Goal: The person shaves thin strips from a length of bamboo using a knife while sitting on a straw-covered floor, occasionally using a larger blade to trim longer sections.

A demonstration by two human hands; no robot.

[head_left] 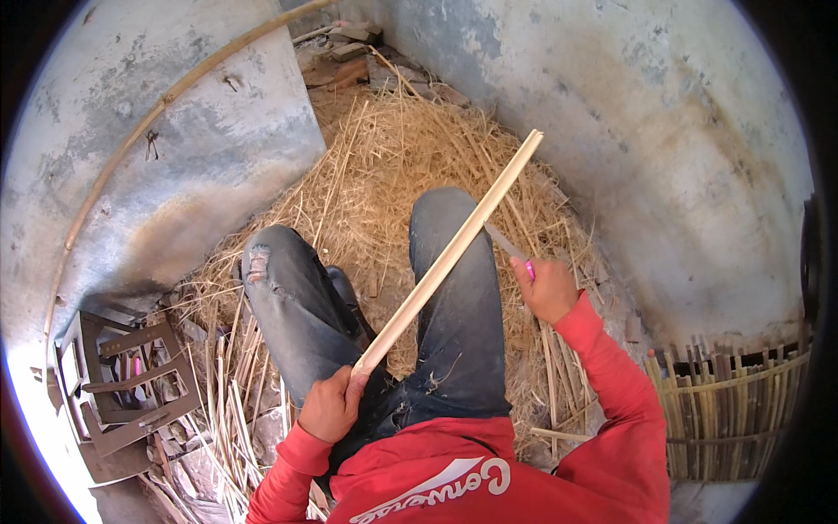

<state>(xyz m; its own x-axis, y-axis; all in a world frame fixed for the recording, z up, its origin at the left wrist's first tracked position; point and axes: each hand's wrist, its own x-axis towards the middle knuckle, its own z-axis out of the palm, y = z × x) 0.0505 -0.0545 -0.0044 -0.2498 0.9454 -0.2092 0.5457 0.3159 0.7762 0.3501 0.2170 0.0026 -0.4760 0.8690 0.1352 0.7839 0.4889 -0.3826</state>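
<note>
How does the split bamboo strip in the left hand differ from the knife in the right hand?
Length: the bamboo strip is much longer than the visible part of the knife.
Colour: the bamboo strip is pale yellow; the knife shows grey and bright pink.
Direction: the bamboo strip slants toward the upper right; the knife points toward the upper left.
Shared: both are narrow and held in one hand.

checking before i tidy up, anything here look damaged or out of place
Yes. The jeans have a ragged, worn patch at the left knee. The right-hand wall looks weathered, patchy and stained brown. Loose shavings lie in an untidy, spread-out heap.
</note>
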